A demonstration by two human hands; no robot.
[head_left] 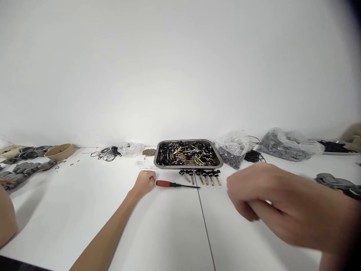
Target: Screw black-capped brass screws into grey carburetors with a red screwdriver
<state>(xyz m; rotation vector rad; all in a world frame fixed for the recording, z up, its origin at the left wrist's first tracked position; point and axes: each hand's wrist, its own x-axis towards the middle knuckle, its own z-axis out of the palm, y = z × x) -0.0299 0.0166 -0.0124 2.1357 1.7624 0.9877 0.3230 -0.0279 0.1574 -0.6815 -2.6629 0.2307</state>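
My left hand (145, 181) rests on the white table as a closed fist, with nothing showing in it. Just right of it lies a screwdriver (164, 183) with a red handle and a dark shaft pointing right. Behind the screwdriver is a row of several black-headed metal pieces (205, 173) with brass or silver shanks. My right hand (259, 192) is raised above the table at the right, slightly blurred, its fingers curled down and inward; whatever is inside them is hidden. A metal tray (154, 160) full of similar black-headed pieces stands behind the row.
Small brass parts (149, 152) lie left of the tray. Clear plastic bags of small dark parts (232, 154) and grey parts (290, 145) stand to the right. Black cords (253, 155) lie between. At left are a tan ring-shaped container (59, 151), grey parts (25, 169) and another person's arm (6, 216).
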